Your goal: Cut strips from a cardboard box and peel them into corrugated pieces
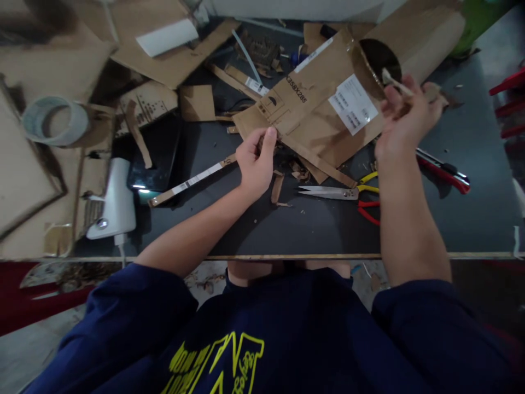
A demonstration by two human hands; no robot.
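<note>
My left hand (257, 161) is closed around a narrow cardboard strip (197, 178) with a white label on it. The strip angles down to the left, and another length of strip runs right from beneath the hand. My right hand (406, 117) is raised at the right, its fingers closed on a thin pale torn strip (396, 83), somewhat blurred. Between and behind the hands lies a printed cardboard sheet (305, 104) with a white barcode label (353, 104). Scissors (332, 192) with yellow and red handles lie in front, blades pointing left.
A red and black box cutter (445, 171) lies right of my right forearm. At left are a tape roll (55, 121), a white handheld device (117, 200), a dark phone-like slab (153, 156) and cardboard sheets (33, 180). A dark round thing (379, 60) sits behind my right hand.
</note>
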